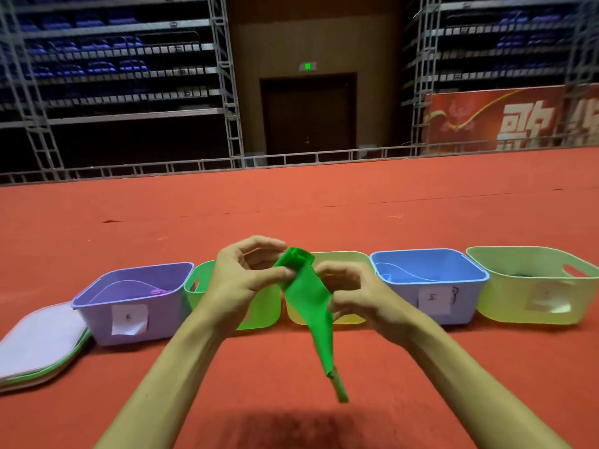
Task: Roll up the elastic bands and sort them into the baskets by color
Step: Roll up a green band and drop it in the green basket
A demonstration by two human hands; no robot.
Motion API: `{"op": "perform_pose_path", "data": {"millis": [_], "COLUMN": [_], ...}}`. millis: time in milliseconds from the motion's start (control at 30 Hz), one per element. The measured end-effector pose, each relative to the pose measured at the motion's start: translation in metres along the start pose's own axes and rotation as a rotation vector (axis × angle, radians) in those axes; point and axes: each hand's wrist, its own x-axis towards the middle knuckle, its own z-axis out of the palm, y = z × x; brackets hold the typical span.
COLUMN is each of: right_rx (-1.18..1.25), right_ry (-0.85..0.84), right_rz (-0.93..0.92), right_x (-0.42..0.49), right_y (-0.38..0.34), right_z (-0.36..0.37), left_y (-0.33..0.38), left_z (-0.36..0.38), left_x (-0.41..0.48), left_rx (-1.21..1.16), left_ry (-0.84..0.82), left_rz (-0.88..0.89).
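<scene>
Underneath, a broad red carpeted floor (324, 202), carrying a row of five plastic baskets: lilac (107, 299), bright green (194, 280), pale yellow (343, 256), blue (431, 254), pale lime (531, 254). Beside the lilac one, a flat stack of pale sheets (39, 338).

Above the row, held in the air, a long flat bright green elastic band (308, 296), its top end folded over into the start of a roll, its tail hanging narrow and twisted toward the floor. Likely light, limp and stretchy, prone to slipping and springing loose; best pinched at the rolled top end, turn by turn, under slight tension.

Left hand (240, 277): fingers (285, 272) nearly closed, thumb and forefinger pinching the band's upper edge. Right hand (353, 290): fingers curled close against the band's right edge, touching it; firm grip or mere contact cannot be told.
</scene>
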Motion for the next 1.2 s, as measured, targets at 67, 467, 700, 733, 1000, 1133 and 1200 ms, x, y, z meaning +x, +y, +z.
{"op": "perform_pose_path", "data": {"millis": [67,467,700,733,1000,1133,1200], "right_rx": [0.0,-0.003,-0.373,-0.463,-0.505,-0.253,-0.247], "right_ry": [0.02,0.322,0.409,0.402,0.236,0.236,0.212], "right_rz": [-0.008,-0.194,-0.292,-0.303,-0.257,-0.206,-0.171], "right_x": [-0.005,-0.029,-0.014,-0.011,-0.007,-0.01,-0.014], "right_y": [-0.012,-0.052,-0.067,-0.067,-0.082,-0.075,-0.07], "right_z": [-0.006,-0.014,-0.017,-0.017,-0.013,-0.013,-0.012], "left_y": [0.01,0.027,0.035,0.039,0.043,0.04,0.037], "left_z": [0.014,0.04,0.037,0.04,0.053,0.047,0.047], "left_x": [-0.003,-0.015,-0.021,-0.023,-0.027,-0.03,-0.03], "left_rx": [0.076,0.138,0.094,0.207,0.255,0.127,0.116], "left_ry": [-0.012,-0.093,-0.266,-0.266,-0.192,-0.156,-0.1], "left_rz": [0.046,0.063,-0.076,-0.004,0.038,-0.038,-0.037]}}
